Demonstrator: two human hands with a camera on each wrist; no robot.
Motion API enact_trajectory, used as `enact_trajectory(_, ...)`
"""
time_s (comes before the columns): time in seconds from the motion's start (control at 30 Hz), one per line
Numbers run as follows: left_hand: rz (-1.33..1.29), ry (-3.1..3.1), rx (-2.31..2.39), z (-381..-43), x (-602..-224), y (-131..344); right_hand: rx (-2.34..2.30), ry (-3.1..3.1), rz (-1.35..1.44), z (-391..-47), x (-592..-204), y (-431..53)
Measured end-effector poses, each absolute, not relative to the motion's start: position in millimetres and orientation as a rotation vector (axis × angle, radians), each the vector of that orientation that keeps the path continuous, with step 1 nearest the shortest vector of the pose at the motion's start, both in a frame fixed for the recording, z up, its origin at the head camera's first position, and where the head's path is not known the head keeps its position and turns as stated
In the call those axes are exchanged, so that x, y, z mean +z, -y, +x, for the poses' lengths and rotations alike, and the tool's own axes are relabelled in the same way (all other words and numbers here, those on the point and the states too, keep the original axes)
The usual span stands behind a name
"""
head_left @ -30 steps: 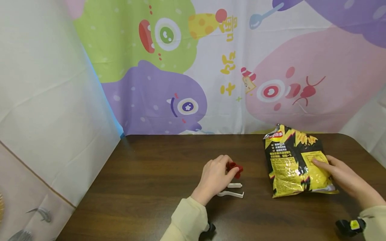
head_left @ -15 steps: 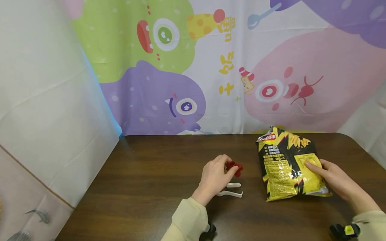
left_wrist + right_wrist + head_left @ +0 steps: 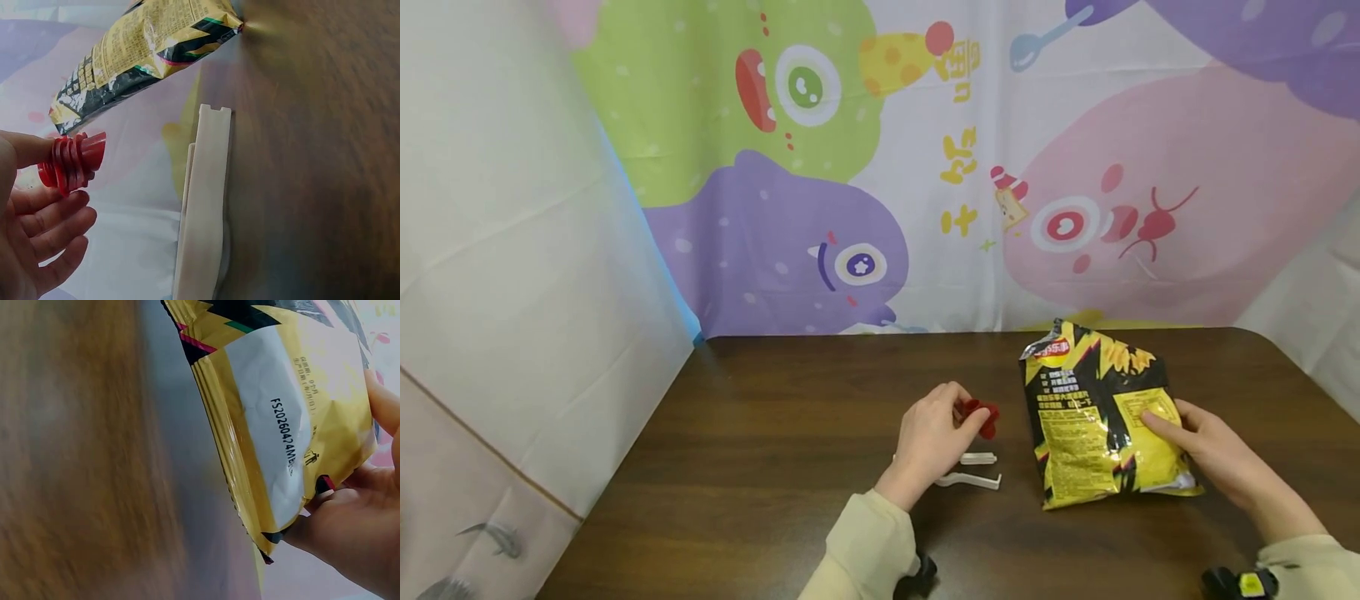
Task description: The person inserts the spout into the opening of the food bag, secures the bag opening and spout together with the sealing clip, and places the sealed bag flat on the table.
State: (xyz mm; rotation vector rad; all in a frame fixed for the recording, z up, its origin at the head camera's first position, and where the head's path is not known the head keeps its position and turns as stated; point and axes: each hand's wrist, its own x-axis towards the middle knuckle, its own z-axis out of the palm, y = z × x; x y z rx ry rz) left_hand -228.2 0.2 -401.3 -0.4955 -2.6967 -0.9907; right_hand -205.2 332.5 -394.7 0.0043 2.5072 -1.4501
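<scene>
My left hand (image 3: 927, 442) pinches a small red ribbed plastic piece, like a cap or spout (image 3: 983, 419), between thumb and fingers above the table. Its ridges show in the left wrist view, with the red piece (image 3: 74, 164) near the fingertips. Beneath that hand lies a long white plastic bag clip (image 3: 973, 482), its two bars spread apart and partly hidden by the hand. To the right, my right hand (image 3: 1213, 454) grips the side edge of a yellow and black chip bag (image 3: 1093, 433), thumb on its printed face. A date code is readable on the bag (image 3: 281, 425) in the right wrist view.
The dark wooden table (image 3: 760, 467) runs back to a cartoon-printed curtain (image 3: 970, 275). A pale cloth (image 3: 550, 250) hangs along the left side. Black camera mounts (image 3: 1240, 582) sit on both wrists.
My right hand has brought the chip bag leftward and slightly nearer, closer to the left hand. The left hand keeps the red piece almost in place.
</scene>
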Motion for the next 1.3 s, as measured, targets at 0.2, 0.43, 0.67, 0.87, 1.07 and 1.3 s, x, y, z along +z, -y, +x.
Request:
enact_trajectory(0.2,-0.464,2.669,-1.038,-232.4,-402.4,-7.7,-1.495,-2.489,-0.014,-204.6,-396.7,-333.7)
enact_trajectory(0.43,-0.437,2.642,-1.098,-236.5,-401.0,-10.8,-1.544,-2.457,-0.021,-203.1,-399.5,-333.1)
enact_trajectory(0.67,-0.406,2.648,-1.141,-237.2,-400.5,-10.4,-1.544,-2.409,-0.007,-200.7,-402.3,-327.5)
enact_trajectory(0.87,-0.4,2.635,-1.148,-237.6,-401.9,-9.8,-1.566,-2.38,0.005,-198.6,-404.8,-324.5)
enact_trajectory(1.07,-0.378,2.619,-1.2,-240.4,-400.4,-8.5,-1.549,-2.346,-0.009,-198.0,-407.5,-322.2)
enact_trajectory(1.3,-0.359,2.546,-1.224,-244.0,-396.5,-6.2,-1.454,-2.353,-0.004,-197.3,-405.5,-319.5)
